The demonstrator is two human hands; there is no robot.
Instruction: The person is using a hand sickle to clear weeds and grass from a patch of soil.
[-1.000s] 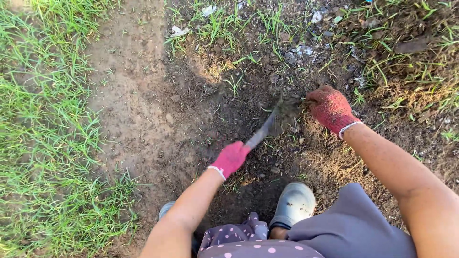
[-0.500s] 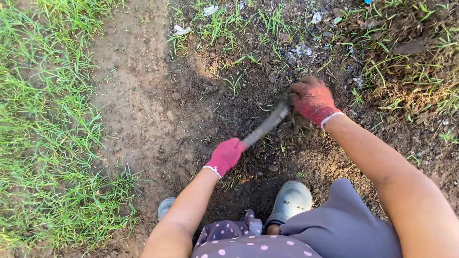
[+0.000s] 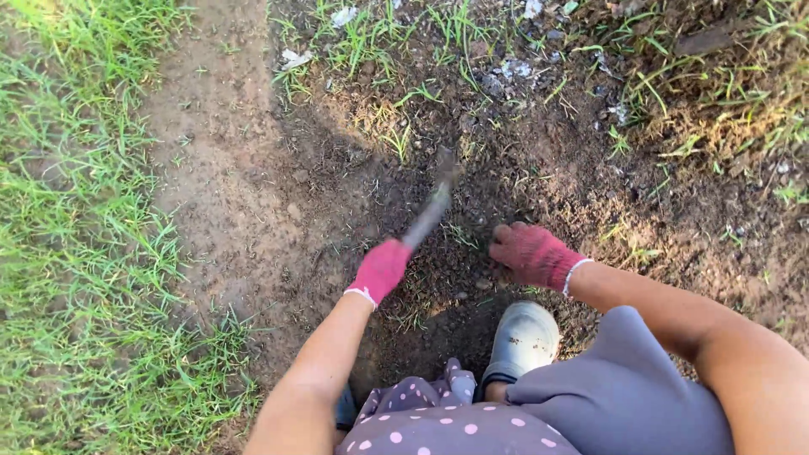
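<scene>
Two gloved hands work just beyond a grey shoe (image 3: 522, 337): the left hand (image 3: 381, 270) is closed round a hand tool (image 3: 431, 206), the right hand (image 3: 531, 253) curled on the soil (image 3: 522, 168) beside it. A swing could clip those fingers. The blurred tool head, probably a blade, points away toward the grass tufts (image 3: 371, 38).

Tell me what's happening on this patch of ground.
A person crouches over bare, dark soil beside a strip of grass. The left hand, in a red glove, grips a small hand tool whose blurred head points at the dirt ahead. The right hand, also gloved in red, rests low on the loosened soil near a pale shoe. Sparse grass blades and bits of litter dot the ground farther off.
</scene>
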